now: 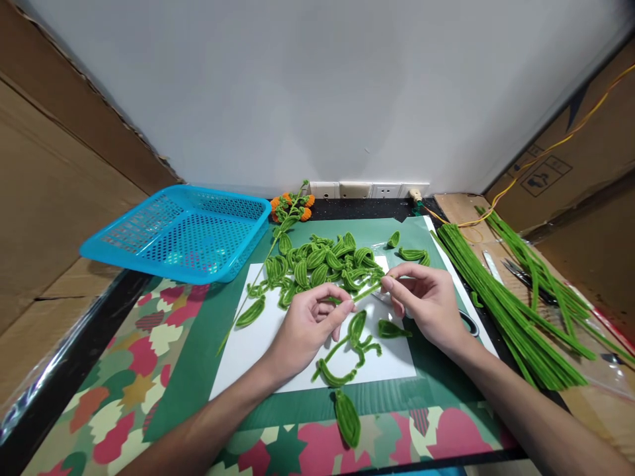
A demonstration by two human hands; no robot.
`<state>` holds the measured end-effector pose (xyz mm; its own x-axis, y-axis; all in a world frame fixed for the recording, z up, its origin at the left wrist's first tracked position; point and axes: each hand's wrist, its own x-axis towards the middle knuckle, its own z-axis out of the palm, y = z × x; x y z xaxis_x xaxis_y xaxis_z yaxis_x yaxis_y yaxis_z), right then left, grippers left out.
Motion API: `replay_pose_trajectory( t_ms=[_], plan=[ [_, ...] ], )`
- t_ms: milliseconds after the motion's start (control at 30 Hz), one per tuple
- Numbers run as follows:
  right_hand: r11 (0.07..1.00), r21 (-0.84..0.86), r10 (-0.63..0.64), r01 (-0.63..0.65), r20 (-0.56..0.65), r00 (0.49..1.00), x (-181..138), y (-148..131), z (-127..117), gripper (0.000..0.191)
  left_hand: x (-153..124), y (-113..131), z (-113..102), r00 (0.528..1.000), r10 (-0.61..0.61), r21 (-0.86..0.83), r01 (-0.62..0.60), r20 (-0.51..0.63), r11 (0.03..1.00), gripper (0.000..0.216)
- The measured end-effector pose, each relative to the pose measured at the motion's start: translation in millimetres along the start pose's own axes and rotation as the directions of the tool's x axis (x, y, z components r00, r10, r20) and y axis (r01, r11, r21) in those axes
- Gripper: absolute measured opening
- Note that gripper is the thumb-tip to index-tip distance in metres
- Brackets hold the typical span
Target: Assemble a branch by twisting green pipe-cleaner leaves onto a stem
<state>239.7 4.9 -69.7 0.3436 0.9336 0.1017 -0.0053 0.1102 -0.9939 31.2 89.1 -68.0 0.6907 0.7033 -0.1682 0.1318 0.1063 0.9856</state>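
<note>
A short green pipe cleaner [368, 292] stretches between my two hands above the white paper [391, 367]. The fingertips of my left hand [317, 324] pinch one end, and those of my right hand [424, 301] pinch the other. Behind them lies a pile of green pipe-cleaner leaves [320, 258]. Just below my hands rest a curled green stem piece with a leaf [357, 327] and a separate folded leaf [394, 329]. Closer to me, another leaf [347, 418] lies on the green mat's front edge. Scissors, mostly hidden, show a handle loop [469, 322] beside my right wrist.
A blue plastic basket [183, 231] stands at the back left. Orange pipe-cleaner flowers [292, 206] on a long stem lie beside it. Bundled long green pipe cleaners [510, 311] and black-handled pliers [533, 281] are at the right. Sockets [387, 191] line the wall, with a yellow cable [555, 145].
</note>
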Motion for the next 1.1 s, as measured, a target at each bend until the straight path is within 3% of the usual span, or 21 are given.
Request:
replay_pose_trajectory(
  t_ms=[733,1100],
  plan=[
    [0.991,0.061,0.119,-0.119,-0.001,0.993,4,7,-2,0.033,3,-4,1,0.99,0.072,-0.044,-0.078,-0.124,0.996,0.029],
    [0.977,0.185,0.102,-0.107,0.032,0.994,3,12,1,0.021,3,-8,2,0.985,0.119,-0.065,-0.127,-0.124,0.99,0.028]
  ],
)
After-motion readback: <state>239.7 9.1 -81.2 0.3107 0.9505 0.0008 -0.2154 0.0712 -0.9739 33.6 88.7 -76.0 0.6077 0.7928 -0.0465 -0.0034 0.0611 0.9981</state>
